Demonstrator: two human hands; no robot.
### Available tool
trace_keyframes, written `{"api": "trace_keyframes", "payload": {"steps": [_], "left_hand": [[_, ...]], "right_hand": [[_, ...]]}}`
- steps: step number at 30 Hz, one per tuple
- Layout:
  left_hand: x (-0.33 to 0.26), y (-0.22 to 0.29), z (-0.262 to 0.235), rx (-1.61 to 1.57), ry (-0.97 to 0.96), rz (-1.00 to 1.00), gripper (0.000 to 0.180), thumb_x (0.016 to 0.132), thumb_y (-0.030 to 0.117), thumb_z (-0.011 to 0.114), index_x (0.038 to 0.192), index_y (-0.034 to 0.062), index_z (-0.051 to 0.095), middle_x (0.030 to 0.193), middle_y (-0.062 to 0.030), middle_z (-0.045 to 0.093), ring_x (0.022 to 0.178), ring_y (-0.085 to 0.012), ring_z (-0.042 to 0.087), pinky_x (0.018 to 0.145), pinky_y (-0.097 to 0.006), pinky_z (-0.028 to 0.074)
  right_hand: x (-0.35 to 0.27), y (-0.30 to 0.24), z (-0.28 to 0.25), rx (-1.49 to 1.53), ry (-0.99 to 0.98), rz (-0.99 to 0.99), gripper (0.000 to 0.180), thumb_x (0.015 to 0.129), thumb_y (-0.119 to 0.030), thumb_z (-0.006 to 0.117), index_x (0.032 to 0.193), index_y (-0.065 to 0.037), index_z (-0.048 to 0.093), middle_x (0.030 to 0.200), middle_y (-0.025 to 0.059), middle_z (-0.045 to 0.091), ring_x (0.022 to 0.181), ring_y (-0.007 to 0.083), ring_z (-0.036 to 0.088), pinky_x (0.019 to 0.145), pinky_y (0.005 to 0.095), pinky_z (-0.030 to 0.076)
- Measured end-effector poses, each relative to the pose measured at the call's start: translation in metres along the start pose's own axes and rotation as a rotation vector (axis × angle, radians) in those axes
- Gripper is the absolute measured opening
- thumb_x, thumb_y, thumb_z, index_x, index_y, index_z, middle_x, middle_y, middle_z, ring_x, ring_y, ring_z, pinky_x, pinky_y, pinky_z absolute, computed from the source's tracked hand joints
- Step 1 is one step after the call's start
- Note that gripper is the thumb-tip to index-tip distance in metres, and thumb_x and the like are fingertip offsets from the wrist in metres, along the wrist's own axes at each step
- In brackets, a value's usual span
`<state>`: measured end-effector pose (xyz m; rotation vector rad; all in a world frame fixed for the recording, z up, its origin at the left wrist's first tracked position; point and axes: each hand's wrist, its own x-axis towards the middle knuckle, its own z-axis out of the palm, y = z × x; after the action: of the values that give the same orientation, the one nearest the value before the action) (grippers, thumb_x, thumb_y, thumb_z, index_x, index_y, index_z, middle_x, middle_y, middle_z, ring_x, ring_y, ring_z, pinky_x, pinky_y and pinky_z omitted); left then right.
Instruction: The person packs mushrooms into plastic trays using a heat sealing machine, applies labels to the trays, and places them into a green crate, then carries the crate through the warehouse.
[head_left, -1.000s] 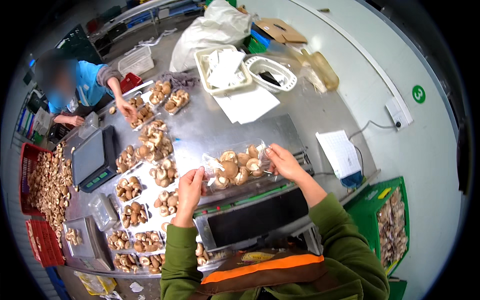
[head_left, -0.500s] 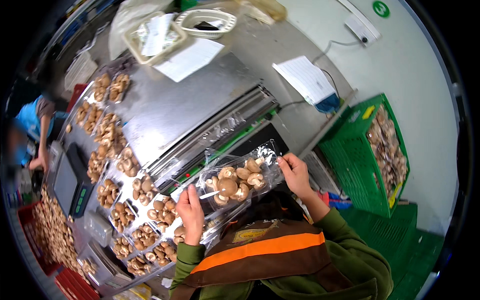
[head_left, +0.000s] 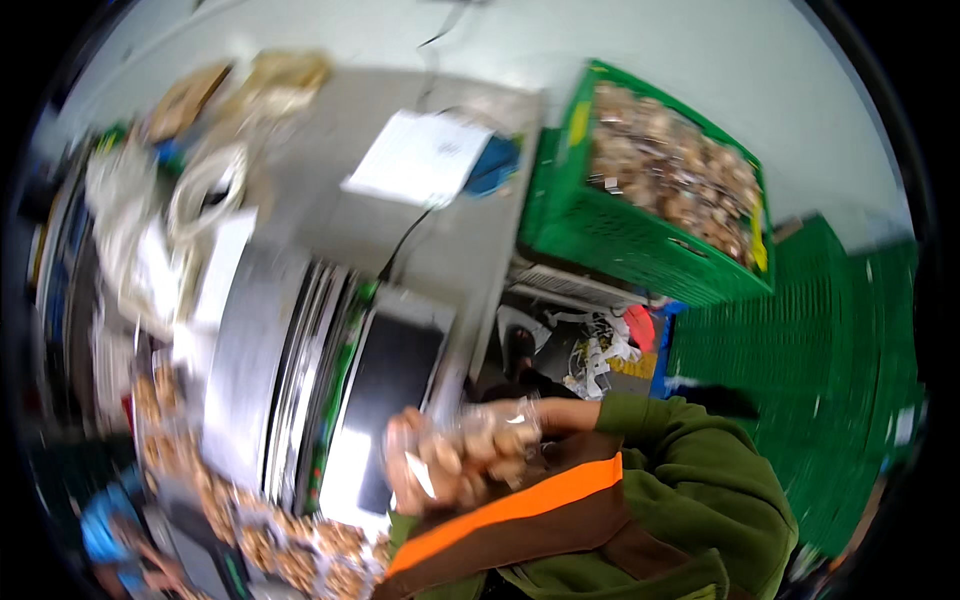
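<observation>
The picture is blurred by motion. I hold a clear wrapped tray of brown mushrooms [head_left: 472, 447] close to my chest, above my green and orange jacket. My left hand [head_left: 405, 478] grips its left end and my right hand [head_left: 535, 413] its right end. The tray hangs just off the edge of the black-topped machine [head_left: 390, 385] in front of me. Fingers are too smeared to see singly.
A green crate of loose mushrooms [head_left: 655, 195] stands to the right of the steel table [head_left: 250, 340]. A white pad [head_left: 420, 155] lies at the table's far end. Several filled mushroom trays [head_left: 285, 550] line the lower left, near another person's blue sleeve [head_left: 100, 520]. Green flooring [head_left: 800, 380] lies to the right.
My head has swung to the right, so the table slid to the left of the view. Both hands lifted the wrapped tray off the machine and drew it in to my chest.
</observation>
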<state>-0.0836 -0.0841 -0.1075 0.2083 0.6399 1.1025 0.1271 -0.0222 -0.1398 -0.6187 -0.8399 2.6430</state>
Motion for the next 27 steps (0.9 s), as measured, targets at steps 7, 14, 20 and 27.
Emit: {"api": "trace_keyframes", "payload": {"steps": [7, 14, 20, 27], "left_hand": [[0.078, -0.030, 0.150, -0.244, -0.538, -0.763, 0.041, 0.090, 0.019, 0.062, 0.126, 0.0017, 0.053, 0.120, -0.0132, 0.057, 0.109, -0.0239, 0.055, 0.091, -0.034, 0.046], [0.218, -0.071, 0.299, 0.720, -0.558, -0.499, 0.044, 0.088, 0.007, 0.065, 0.130, 0.0013, 0.053, 0.126, -0.0162, 0.059, 0.122, -0.0313, 0.054, 0.099, -0.038, 0.045], [0.375, -0.163, 0.367, 1.858, -1.067, 0.938, 0.036, 0.085, 0.030, 0.069, 0.113, 0.0078, 0.067, 0.132, -0.0104, 0.056, 0.131, -0.0323, 0.045, 0.110, -0.049, 0.032], [0.400, -0.159, 0.357, 2.059, -1.028, 0.799, 0.045, 0.078, 0.034, 0.075, 0.113, 0.0078, 0.065, 0.136, -0.0083, 0.054, 0.137, -0.0274, 0.040, 0.113, -0.051, 0.027]], "right_hand": [[-0.172, -0.149, 0.016, -0.936, 0.516, -0.609, 0.063, 0.089, -0.038, 0.065, 0.139, -0.005, 0.044, 0.121, 0.0141, 0.059, 0.116, 0.0257, 0.057, 0.092, 0.0356, 0.048], [-0.316, -0.181, -0.027, -0.714, 0.921, -0.626, 0.059, 0.085, -0.030, 0.074, 0.134, -0.005, 0.053, 0.117, 0.0068, 0.065, 0.105, 0.0166, 0.061, 0.084, 0.0340, 0.052], [-0.377, -0.218, -0.158, -0.199, 1.543, -0.620, 0.053, 0.097, -0.030, 0.059, 0.140, -0.004, 0.043, 0.121, 0.0082, 0.060, 0.102, 0.0157, 0.059, 0.079, 0.0302, 0.051], [-0.353, -0.217, -0.233, -0.154, 1.527, -0.563, 0.056, 0.099, -0.041, 0.053, 0.139, -0.004, 0.042, 0.120, 0.0102, 0.060, 0.106, 0.0201, 0.056, 0.081, 0.0323, 0.049]]}}
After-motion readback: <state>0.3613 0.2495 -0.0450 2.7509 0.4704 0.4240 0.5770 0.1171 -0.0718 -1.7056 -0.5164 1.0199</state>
